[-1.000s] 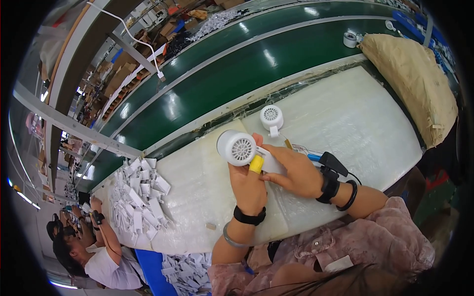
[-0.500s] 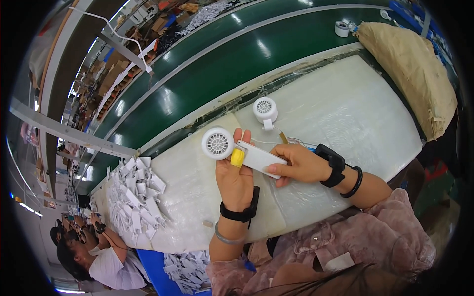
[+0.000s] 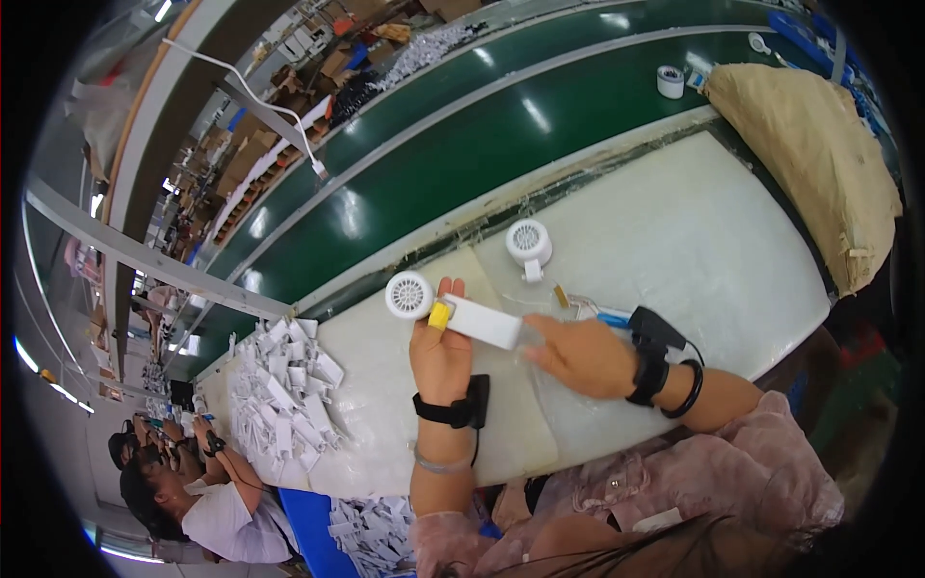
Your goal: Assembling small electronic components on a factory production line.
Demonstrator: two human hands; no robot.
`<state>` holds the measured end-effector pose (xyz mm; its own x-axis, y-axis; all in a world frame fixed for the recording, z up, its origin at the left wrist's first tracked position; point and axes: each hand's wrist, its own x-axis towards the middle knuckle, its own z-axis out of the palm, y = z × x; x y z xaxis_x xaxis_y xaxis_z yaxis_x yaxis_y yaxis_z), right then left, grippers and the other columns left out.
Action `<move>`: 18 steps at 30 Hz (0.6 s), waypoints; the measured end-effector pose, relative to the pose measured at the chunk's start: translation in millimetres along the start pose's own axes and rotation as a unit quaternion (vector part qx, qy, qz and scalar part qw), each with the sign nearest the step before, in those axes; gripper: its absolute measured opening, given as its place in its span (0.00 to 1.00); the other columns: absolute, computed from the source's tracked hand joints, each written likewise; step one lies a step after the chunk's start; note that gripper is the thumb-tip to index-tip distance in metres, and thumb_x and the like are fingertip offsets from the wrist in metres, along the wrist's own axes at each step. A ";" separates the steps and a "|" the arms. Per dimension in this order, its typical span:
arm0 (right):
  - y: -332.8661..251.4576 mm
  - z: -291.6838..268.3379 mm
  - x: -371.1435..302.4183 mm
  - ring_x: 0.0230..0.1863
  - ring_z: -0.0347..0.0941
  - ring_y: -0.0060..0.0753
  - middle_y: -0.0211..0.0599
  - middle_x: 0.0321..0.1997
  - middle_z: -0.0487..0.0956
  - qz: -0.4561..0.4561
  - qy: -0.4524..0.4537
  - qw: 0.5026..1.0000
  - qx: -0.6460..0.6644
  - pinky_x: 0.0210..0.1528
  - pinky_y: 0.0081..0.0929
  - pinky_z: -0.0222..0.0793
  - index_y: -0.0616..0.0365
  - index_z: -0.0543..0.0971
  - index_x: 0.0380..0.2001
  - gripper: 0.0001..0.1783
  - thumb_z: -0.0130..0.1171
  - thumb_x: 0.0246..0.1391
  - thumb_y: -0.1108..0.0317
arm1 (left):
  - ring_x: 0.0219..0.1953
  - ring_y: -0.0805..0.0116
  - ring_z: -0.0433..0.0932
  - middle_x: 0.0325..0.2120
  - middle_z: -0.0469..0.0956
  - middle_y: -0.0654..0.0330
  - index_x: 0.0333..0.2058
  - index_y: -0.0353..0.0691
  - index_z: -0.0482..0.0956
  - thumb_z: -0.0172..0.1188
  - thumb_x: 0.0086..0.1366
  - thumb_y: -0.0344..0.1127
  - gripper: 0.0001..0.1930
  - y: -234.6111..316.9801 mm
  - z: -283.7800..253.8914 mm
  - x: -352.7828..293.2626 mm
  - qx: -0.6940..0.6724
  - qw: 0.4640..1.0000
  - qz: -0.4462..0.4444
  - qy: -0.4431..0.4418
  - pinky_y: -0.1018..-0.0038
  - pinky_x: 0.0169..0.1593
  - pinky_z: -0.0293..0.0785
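My left hand is palm up and closed around a white handheld fan, its thumb wrapped in yellow at the tip. The fan's round grille head sticks out left of the fingers. Its flat white handle points right. At the handle's far end is my right hand, its fingertips smeared by motion, so I cannot see whether they touch it. Farther back, a second white fan head stands on the table. A thin wire runs near it to a small tan piece and a blue tool, partly hidden behind my right wrist.
White plastic parts are heaped at the table's left; more lie in a blue bin below. Behind runs a green conveyor carrying a white cup-like part. A brown paper-covered bundle is at right. Co-workers sit at left.
My right hand has shifted from gripping the handle to its far end and is blurred. The fan has turned a little in my left hand. The whole view has shifted slightly.
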<state>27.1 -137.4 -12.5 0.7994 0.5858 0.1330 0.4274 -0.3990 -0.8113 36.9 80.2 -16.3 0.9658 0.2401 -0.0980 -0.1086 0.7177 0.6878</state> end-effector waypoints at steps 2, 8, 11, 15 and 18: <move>-2.1 4.2 -7.6 0.21 0.75 0.45 0.45 0.24 0.78 -0.027 0.015 0.997 -0.066 0.23 0.38 0.69 0.60 0.71 0.51 0.23 0.51 0.61 0.53 | 0.61 0.50 0.65 0.58 0.65 0.47 0.60 0.35 0.57 0.46 0.65 0.20 0.24 13.7 -8.6 12.3 0.039 0.998 -0.016 0.054 0.60 0.63 0.65; -19.2 8.8 -21.6 0.28 0.77 0.55 0.47 0.27 0.79 -0.075 -0.053 0.995 -0.045 0.29 0.47 0.71 0.55 0.72 0.45 0.18 0.50 0.60 0.54 | 0.46 0.49 0.77 0.45 0.75 0.43 0.52 0.27 0.65 0.44 0.60 0.17 0.20 72.9 -56.5 127.8 0.200 0.978 -0.035 0.050 0.56 0.55 0.74; -9.6 14.5 -21.8 0.25 0.77 0.50 0.42 0.27 0.80 -0.103 -0.057 0.992 -0.042 0.26 0.42 0.71 0.50 0.75 0.47 0.17 0.53 0.58 0.55 | 0.40 0.46 0.78 0.41 0.75 0.43 0.47 0.26 0.69 0.43 0.60 0.18 0.15 80.3 -47.2 196.5 0.326 0.942 -0.020 0.075 0.50 0.48 0.77; 2.3 14.4 -16.3 0.28 0.78 0.50 0.43 0.30 0.81 -0.024 -0.060 0.996 -0.066 0.28 0.43 0.72 0.49 0.76 0.46 0.16 0.52 0.58 0.55 | 0.36 0.46 0.80 0.37 0.77 0.46 0.45 0.28 0.73 0.46 0.53 0.18 0.19 18.9 -38.6 323.2 0.444 0.894 0.002 0.058 0.51 0.39 0.79; 6.4 58.3 -19.8 0.34 0.78 0.48 0.46 0.35 0.80 -0.075 -0.174 0.982 0.008 0.32 0.44 0.73 0.52 0.76 0.43 0.16 0.51 0.57 0.56 | 0.36 0.52 0.81 0.35 0.78 0.51 0.45 0.33 0.76 0.52 0.57 0.24 0.15 79.9 -155.7 436.8 0.732 0.603 0.286 -0.137 0.58 0.38 0.78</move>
<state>-10.6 -110.4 -53.6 0.5339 0.8439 0.0525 0.5205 -0.2791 -0.8069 413.4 344.2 -116.1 0.8933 -0.0859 0.4412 -0.3121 -0.8249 0.4713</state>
